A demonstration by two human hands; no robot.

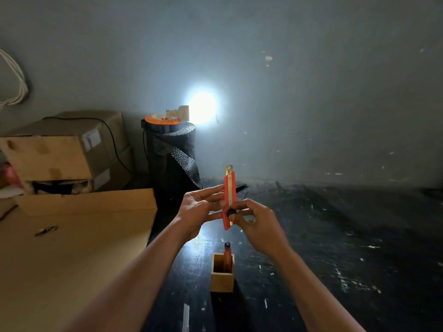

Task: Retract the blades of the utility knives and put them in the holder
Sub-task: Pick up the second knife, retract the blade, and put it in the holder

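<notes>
Both hands are working one red utility knife [229,200], holding it up in the air with its long axis running nearly vertical, metal nose pointing up toward the wall. The left hand [199,208] is steadying the body from the side, fingers curled along its upper half. The right hand [257,222] is closing on the lower half, thumb sitting right by the black slider knob [231,212]. The slider is sitting low on the body, so the blade is looking mostly drawn in, though in this dim light I can't be sure whether any edge is poking past the tip.

Here is the relation that matters: the wooden holder [222,275] is standing on the dark worktop [335,248] almost directly below the knife, closer to the person, its open mouth facing up. A second red knife [227,256] is already standing in it, leaning against the right wall, leaving room to the left. The right hand is the nearer one, so a straight drop is looking likely.
</notes>
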